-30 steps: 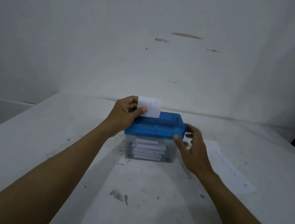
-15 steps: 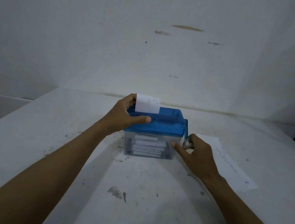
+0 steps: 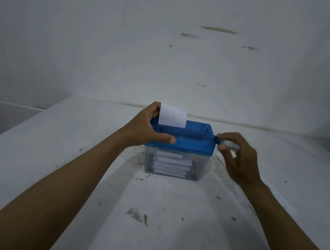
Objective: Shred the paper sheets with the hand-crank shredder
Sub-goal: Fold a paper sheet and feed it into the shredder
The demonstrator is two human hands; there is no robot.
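A stained white wall (image 3: 168,53) and a scuffed white surface (image 3: 159,216) are shown from the head camera. A small hand-crank shredder (image 3: 190,144) is set on the surface toward the wall. A white paper sheet (image 3: 172,116) is seen standing upright in the slot at the left end of the blue lid, its lower edge hidden inside. The left hand (image 3: 145,127) is clamped over the shredder's left end. Its thumb is laid along the front of the lid and its fingers are curled over the back, just beside the sheet. Whether the sheet itself is touched cannot be told. The right hand (image 3: 238,162) is closed around the crank handle (image 3: 227,144) at the lid's right side, where the handle is blurred. White cut paper (image 3: 172,164) is seen piled in the clear bin (image 3: 200,170) beneath, reaching close under the lid.

A jam is judged the likeliest trouble. The sheet is fed at one end of the slot and could be drawn in askew if it is not kept square. The pile below could also back up against the cutters. The light box could be tipped or dragged sideways by the cranking if the left-hand hold is slackened. The fingers behind the slot are held close to the intake.
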